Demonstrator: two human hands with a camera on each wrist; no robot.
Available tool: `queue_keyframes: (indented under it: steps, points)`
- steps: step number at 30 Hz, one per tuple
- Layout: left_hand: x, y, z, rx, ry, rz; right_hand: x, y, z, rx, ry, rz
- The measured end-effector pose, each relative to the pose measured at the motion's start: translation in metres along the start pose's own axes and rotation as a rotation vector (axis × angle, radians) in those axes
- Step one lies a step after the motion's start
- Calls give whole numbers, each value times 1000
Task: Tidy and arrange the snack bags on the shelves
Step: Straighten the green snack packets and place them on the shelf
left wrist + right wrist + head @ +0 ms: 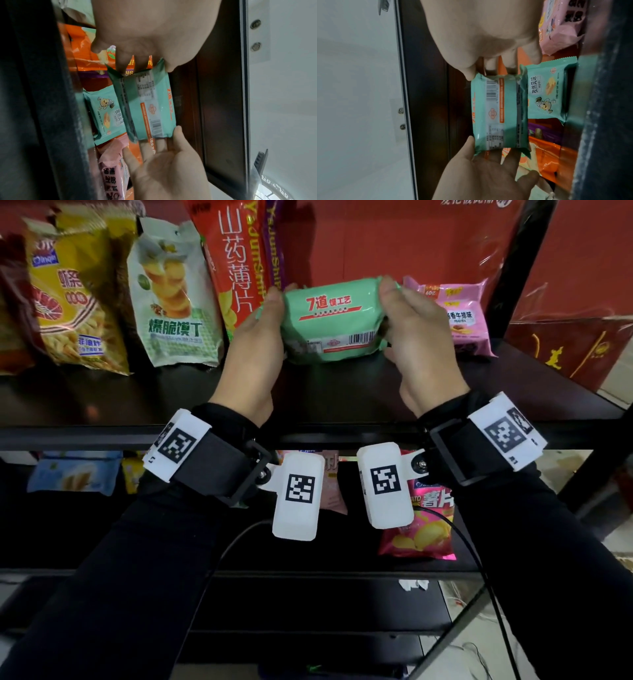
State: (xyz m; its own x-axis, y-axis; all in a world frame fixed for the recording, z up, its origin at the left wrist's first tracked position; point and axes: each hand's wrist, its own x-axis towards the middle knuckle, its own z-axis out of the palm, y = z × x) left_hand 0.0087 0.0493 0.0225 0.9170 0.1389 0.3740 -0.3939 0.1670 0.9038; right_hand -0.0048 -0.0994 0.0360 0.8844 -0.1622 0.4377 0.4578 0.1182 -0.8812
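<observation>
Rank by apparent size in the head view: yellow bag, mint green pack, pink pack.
1. yellow bag, largest.
2. mint green pack, held at both ends.
3. pink pack, smallest, though partly hidden behind the right hand.

Head view: looked forward and down from above both forearms onto the upper black shelf point(113, 402), near enough to read print on the green packet point(334, 318); lower shelves showed beneath.
Left wrist view: sat close under the left hand point(154, 27), faced along its fingers toward the right hand point(171, 169), picture turned sideways.
Right wrist view: sat close under the right hand point(484, 27), faced the opposite way toward the left hand point(484, 175), also sideways.
Shared by all three: the green packet between both hands, the pink packet point(462, 316).
Shared by wrist views only: a second green packet point(106, 115) behind, the white wall point(356, 94).
</observation>
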Motion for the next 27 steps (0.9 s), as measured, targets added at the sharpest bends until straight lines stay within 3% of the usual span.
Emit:
queue_keyframes:
  steps: [4,9,13,18,23,25,27]
  points:
    - [1,-2,-3,119,-32,-14,6,-1,-2,26,-3,66]
    - [-14,-4,5,200,-255,51,12,-2,-3,11,-11,182]
    - [-12,2,3,96,-134,44,14,-2,-15,-129,-57,224]
    - [-5,5,-5,88,-48,-50,8,2,-13,-234,-88,82]
    - [-7,0,-3,23,2,-137,12,-2,-6,-167,58,-26]
    - [-8,1,-1,129,64,-72,14,-4,-6,-202,133,-91]
    - [-10,1,1,299,-36,43,12,-4,-4,-240,159,-163]
